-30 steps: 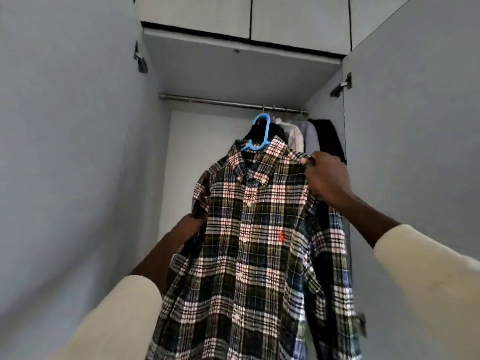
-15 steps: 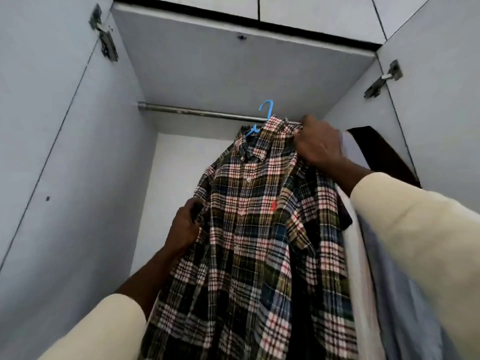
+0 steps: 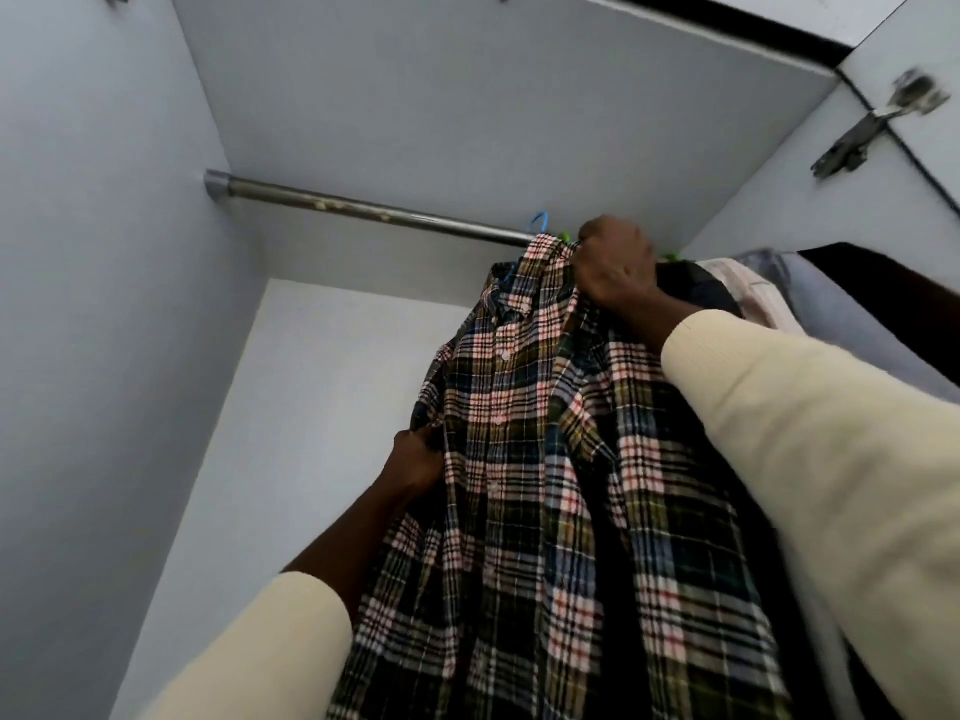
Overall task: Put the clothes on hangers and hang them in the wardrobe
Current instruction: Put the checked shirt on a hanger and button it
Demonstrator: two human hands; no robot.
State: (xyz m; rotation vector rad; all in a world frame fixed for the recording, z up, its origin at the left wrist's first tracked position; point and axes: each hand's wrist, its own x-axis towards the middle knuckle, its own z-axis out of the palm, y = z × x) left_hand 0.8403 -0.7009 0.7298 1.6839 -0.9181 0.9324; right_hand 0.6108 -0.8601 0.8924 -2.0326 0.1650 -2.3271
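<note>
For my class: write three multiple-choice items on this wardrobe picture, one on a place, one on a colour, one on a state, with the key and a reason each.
1. Where do the clothes already hung sit on the rail?
A. its right end
B. its left end
C. its middle

2. What colour is the plaid shirt's hanger hook?
A. red
B. blue
C. white

3. What is the right hand doing?
A. hanging open
B. pressing the door
C. gripping the shirt's shoulder

Key: 1 A, garments crowd the right; 2 B, a blue hook shows at the rail; 3 C, fingers curl into the fabric.

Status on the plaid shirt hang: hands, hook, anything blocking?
Right hand grips plaid shirt at shoulder; left hand holds its side. Blue hanger hook at the rail, seating unclear. Hung clothes crowd close on the right.
</note>
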